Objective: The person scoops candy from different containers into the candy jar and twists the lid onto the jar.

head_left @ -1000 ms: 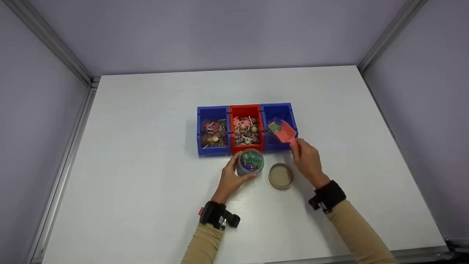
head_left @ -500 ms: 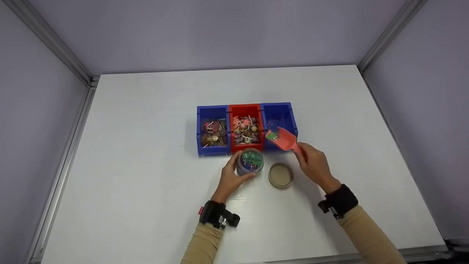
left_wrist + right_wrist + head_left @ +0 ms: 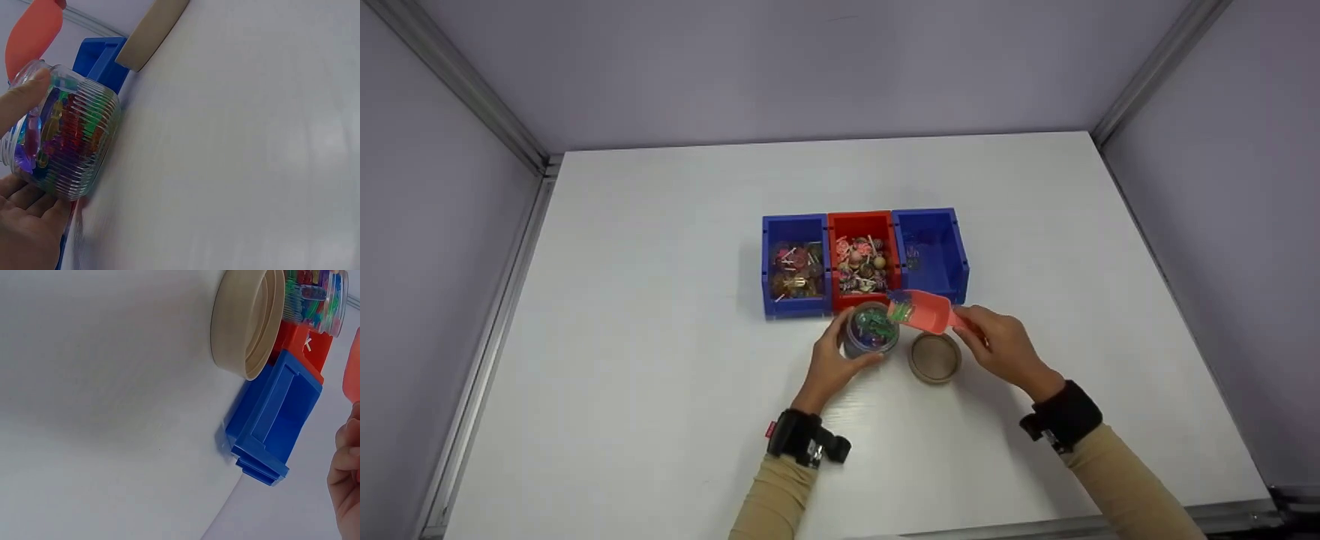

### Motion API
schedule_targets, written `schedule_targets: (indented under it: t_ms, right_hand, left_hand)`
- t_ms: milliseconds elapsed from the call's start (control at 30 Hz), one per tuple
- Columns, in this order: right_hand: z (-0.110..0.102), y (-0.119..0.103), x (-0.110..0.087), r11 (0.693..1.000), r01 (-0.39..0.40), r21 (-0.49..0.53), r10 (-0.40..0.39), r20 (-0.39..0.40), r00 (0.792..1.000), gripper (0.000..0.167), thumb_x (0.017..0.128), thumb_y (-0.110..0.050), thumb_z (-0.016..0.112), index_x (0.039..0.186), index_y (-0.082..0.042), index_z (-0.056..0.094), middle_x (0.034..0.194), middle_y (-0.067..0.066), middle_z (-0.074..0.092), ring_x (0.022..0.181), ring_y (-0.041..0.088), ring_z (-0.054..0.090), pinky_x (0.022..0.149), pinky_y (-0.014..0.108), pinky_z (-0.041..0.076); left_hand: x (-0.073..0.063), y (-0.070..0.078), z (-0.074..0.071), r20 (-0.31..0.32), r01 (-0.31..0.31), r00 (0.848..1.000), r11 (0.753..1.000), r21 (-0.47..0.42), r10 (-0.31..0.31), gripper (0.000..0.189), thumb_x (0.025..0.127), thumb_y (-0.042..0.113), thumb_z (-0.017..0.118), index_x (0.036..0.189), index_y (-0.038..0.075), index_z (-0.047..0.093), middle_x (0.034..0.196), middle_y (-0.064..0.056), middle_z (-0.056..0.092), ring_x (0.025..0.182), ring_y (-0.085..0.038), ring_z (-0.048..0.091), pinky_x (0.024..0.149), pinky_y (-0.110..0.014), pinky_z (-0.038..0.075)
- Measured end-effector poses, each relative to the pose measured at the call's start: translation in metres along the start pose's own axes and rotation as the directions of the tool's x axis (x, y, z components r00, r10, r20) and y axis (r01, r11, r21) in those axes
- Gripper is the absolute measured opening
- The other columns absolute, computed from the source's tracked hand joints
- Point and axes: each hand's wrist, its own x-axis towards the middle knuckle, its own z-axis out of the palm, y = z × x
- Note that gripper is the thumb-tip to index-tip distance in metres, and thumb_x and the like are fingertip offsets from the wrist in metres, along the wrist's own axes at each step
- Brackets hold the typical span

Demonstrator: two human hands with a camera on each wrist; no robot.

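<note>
A clear ribbed jar [image 3: 79,135], full of colourful translucent pieces, stands on the table. My left hand [image 3: 831,367] holds it round the side, thumb [image 3: 25,98] near the rim and fingers on the far side. My right hand [image 3: 1001,346] grips the handle of a pink scoop [image 3: 928,311]. At the scoop's front lie green and blue pieces, right at the jar's rim in the head view. Below the scoop a round beige lid [image 3: 934,360] lies on the table with its hollow side up.
Three joined bins stand behind the jar. The left blue bin [image 3: 795,222] and the middle red bin [image 3: 861,219] hold lollipops and wrapped sweets. In the right blue bin [image 3: 941,262] a few clear bluish pieces lie at the left. Walls surround the white table [image 3: 645,337].
My right hand has drawn the loaded scoop out of the right blue bin, toward me and left to the jar's rim. My left hand and the jar have stayed in place.
</note>
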Motion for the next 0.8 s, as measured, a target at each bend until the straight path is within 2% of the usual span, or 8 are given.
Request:
schedule_targets:
  t_ms: [167, 333, 533, 667, 800]
  right_hand:
    - [0.001, -0.001, 0.000, 0.999, 0.039, 0.032, -0.041, 0.041, 0.998, 0.024, 0.081, -0.002, 0.073, 0.104, -0.002, 0.068, 0.068, 0.002, 0.055, 0.059, 0.002, 0.038, 0.051, 0.015, 0.033]
    - [-0.001, -0.004, 0.003, 0.998, 0.044, 0.046, -0.048, 0.095, 0.994, 0.018, 0.083, -0.007, 0.073, 0.100, -0.006, 0.069, 0.069, 0.000, 0.056, 0.059, 0.001, 0.040, 0.052, 0.015, 0.035]
    - [-0.007, -0.008, 0.009, 0.997, 0.077, 0.003, -0.076, 0.142, 0.987, 0.019, 0.083, -0.010, 0.073, 0.102, -0.005, 0.070, 0.073, 0.003, 0.063, 0.059, 0.006, 0.045, 0.053, 0.019, 0.042]
    - [-0.014, -0.013, 0.016, 0.997, 0.065, -0.050, -0.052, 0.228, 0.972, 0.020, 0.087, -0.015, 0.070, 0.105, -0.006, 0.071, 0.075, 0.004, 0.066, 0.060, 0.009, 0.049, 0.054, 0.023, 0.046]
    - [-0.022, -0.021, 0.026, 0.996, 0.025, -0.089, 0.004, 0.319, 0.948, 0.021, 0.089, -0.019, 0.067, 0.105, -0.006, 0.071, 0.079, 0.006, 0.070, 0.063, 0.015, 0.058, 0.057, 0.028, 0.052]
  left_hand:
    - [0.000, 0.000, 0.000, -0.008, -0.006, 1.000, 1.000, 0.003, 0.006, 0.090, 0.074, 0.019, 0.084, 0.147, 0.002, 0.036, 0.152, -0.020, 0.040, 0.144, -0.034, 0.036, 0.119, -0.040, 0.034]
    - [0.002, -0.001, 0.000, -0.010, 0.006, 1.000, 1.000, 0.004, -0.006, 0.089, 0.074, 0.018, 0.084, 0.147, 0.002, 0.036, 0.152, -0.020, 0.040, 0.144, -0.034, 0.036, 0.119, -0.041, 0.033]
    - [0.001, -0.001, 0.001, -0.010, 0.009, 1.000, 1.000, 0.007, -0.009, 0.089, 0.073, 0.017, 0.084, 0.147, 0.002, 0.036, 0.152, -0.020, 0.040, 0.144, -0.035, 0.036, 0.119, -0.043, 0.034]
    - [0.002, -0.002, 0.001, -0.008, 0.011, 1.000, 1.000, -0.003, -0.011, 0.089, 0.073, 0.015, 0.084, 0.147, 0.002, 0.036, 0.151, -0.021, 0.041, 0.144, -0.035, 0.036, 0.119, -0.043, 0.034]
    - [0.001, -0.002, 0.000, -0.002, 0.020, 1.000, 1.000, -0.008, -0.020, 0.089, 0.074, 0.015, 0.084, 0.147, 0.002, 0.036, 0.152, -0.021, 0.040, 0.144, -0.034, 0.036, 0.119, -0.042, 0.033]
